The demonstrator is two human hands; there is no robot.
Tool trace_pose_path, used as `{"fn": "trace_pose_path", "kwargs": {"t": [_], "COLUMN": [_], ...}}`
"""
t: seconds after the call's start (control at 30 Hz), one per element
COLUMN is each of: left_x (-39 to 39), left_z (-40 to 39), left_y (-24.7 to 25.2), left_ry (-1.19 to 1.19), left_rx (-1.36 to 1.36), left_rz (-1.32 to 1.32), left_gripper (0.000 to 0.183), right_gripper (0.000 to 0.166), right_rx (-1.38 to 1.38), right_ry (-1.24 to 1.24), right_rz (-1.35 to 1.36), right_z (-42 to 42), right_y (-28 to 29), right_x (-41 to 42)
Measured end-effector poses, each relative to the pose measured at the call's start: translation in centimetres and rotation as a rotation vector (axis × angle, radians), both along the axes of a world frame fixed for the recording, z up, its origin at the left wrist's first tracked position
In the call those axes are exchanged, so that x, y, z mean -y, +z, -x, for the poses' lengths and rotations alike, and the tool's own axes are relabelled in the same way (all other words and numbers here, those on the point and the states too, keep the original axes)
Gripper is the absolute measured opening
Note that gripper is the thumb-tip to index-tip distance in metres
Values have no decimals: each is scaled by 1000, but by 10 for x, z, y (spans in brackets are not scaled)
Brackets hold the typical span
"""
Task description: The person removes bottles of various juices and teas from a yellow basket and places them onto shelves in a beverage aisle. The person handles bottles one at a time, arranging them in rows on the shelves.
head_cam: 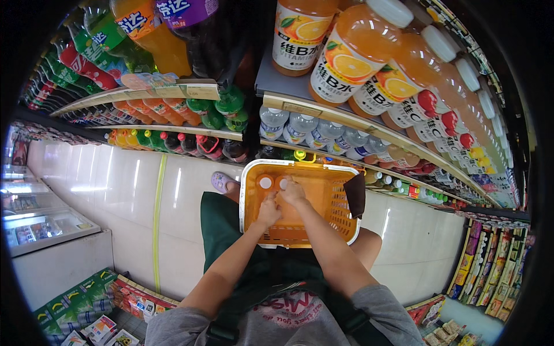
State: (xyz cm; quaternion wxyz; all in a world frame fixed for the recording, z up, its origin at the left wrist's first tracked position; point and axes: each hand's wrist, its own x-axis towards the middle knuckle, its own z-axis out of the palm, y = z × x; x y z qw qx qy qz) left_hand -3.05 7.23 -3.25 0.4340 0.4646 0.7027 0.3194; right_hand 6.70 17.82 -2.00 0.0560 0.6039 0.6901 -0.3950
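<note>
An orange plastic shopping basket [298, 163] with a white rim stands in front of me, between my legs. Inside it, two bottles of orange drink stand side by side near the far left corner, each with a white cap. My right hand [293, 192] is around the upper part of the right bottle [283, 183], its fingers beside the cap. Just below the left bottle [265, 182], my left hand [270, 210] reaches in with fingers pointing at the bottles; whether it grips one is hidden. A dark brown flap [355, 195] hangs over the basket's right rim.
Shelves ahead hold large orange-drink bottles [346, 56], clear bottles [296, 127] and soda bottles [151, 34]. A chest freezer [56, 229] stands left on the tiled floor [130, 173]. Packaged goods [489, 268] fill racks at right. My clog [223, 181] is beside the basket.
</note>
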Motion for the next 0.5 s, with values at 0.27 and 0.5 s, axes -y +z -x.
{"fn": "trace_pose_path", "kwargs": {"t": [0.27,0.5], "left_x": [0,6], "left_z": [1,4], "left_y": [-11,12], "left_ry": [-58,-85], "left_rx": [-14,-71], "left_rz": [62,9], "left_gripper": [70,74], "right_gripper": [43,49], "right_rx": [71,-18], "right_ry": [-25,-59], "right_rz": [-66,-47], "right_z": [-2,-21], "right_y": [8,64], "right_x": [13,18]}}
